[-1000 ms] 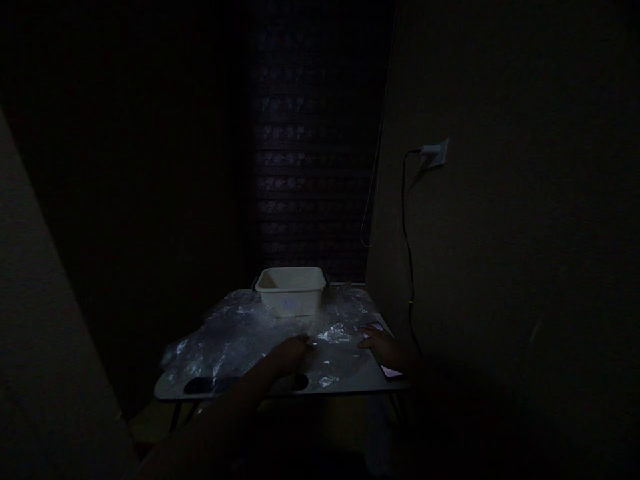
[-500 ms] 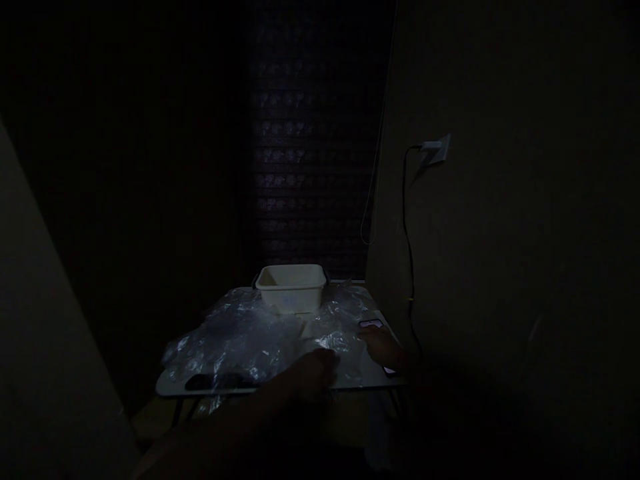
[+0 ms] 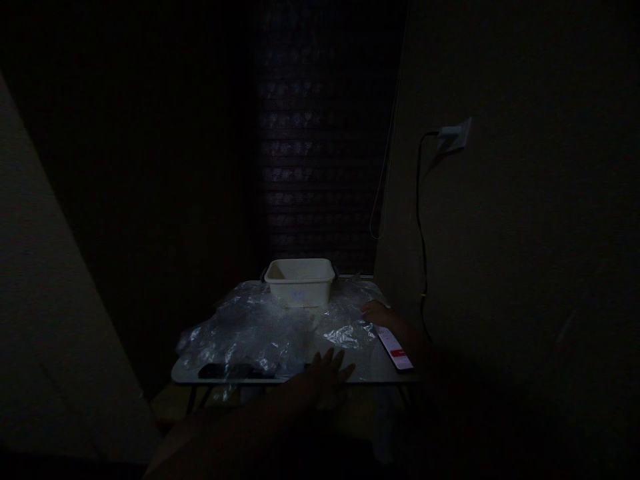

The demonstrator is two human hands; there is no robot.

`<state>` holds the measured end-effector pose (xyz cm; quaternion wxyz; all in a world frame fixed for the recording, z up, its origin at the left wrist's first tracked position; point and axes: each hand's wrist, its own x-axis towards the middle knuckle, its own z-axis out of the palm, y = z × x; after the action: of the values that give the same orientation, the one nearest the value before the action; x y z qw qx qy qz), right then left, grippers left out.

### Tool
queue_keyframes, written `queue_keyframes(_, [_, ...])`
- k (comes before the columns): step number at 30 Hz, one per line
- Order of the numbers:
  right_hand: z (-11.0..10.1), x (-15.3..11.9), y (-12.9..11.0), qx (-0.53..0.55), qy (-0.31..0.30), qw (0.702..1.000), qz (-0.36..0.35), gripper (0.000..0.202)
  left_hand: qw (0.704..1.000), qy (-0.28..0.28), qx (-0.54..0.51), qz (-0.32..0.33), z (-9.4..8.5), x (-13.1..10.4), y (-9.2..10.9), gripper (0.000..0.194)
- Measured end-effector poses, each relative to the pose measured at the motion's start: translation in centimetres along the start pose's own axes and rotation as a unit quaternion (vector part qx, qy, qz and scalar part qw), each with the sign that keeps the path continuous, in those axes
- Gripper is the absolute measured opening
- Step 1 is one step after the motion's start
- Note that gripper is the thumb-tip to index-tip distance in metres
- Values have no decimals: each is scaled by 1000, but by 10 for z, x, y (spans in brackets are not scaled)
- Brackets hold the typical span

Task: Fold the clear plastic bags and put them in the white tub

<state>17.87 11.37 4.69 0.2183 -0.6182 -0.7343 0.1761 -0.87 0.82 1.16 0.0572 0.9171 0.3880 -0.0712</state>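
Note:
The scene is very dim. My left hand [image 3: 327,373] is at the table's front edge, fingers spread and nothing in it. My right hand [image 3: 377,312] reaches over the right side of the table, at the edge of the clear plastic sheeting [image 3: 343,335]; its fingertips are too dark to tell whether they grip the plastic. Just below that hand lies a phone [image 3: 395,348] with its screen lit. More crumpled clear plastic [image 3: 250,330] covers the left half of the table and hangs over the front edge.
A white plastic tub [image 3: 300,293] with dark side handles stands at the back of the small folding table [image 3: 363,377]. Behind it hangs a dark window blind [image 3: 290,167]. On the right wall, a black cable [image 3: 420,220] runs down from a plug in a socket [image 3: 463,135].
My right hand has moved from over the phone to farther back, uncovering the screen. My left hand's fingers have spread from a more curled pose. The view has shifted slightly.

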Motion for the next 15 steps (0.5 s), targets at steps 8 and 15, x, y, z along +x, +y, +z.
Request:
queue_keyframes(8, [6, 5, -5, 117, 20, 990, 73, 17, 999, -22, -21, -8, -16, -5, 8, 55])
queue_keyframes(15, [9, 9, 0, 188, 42, 973, 129, 24, 999, -27, -27, -19, -16, -2, 10, 56])
